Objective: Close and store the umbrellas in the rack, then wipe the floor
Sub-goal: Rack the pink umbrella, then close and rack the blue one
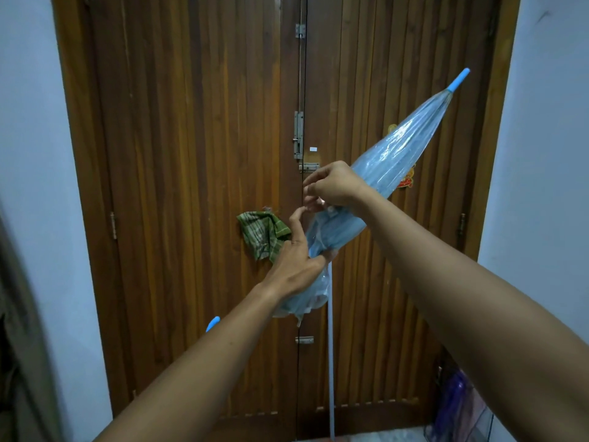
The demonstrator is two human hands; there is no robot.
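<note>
A folded see-through blue umbrella [398,145] slants across the view, its blue tip up at the right and its blue handle end [213,323] showing past my left forearm. My left hand [296,263] grips the bunched canopy near its lower end. My right hand [331,186] pinches at the canopy's middle, where a small strap or tab sits; the fingertips are partly hidden. A long blue strip [330,362] hangs down from the umbrella toward the floor. At the bottom right stands a rack [459,406] with a purple umbrella in it.
A closed wooden double door [191,154] with metal bolts fills the view ahead. A green striped cloth [263,234] hangs on it beside my left hand. Pale walls flank the door. A strip of light floor shows at the bottom.
</note>
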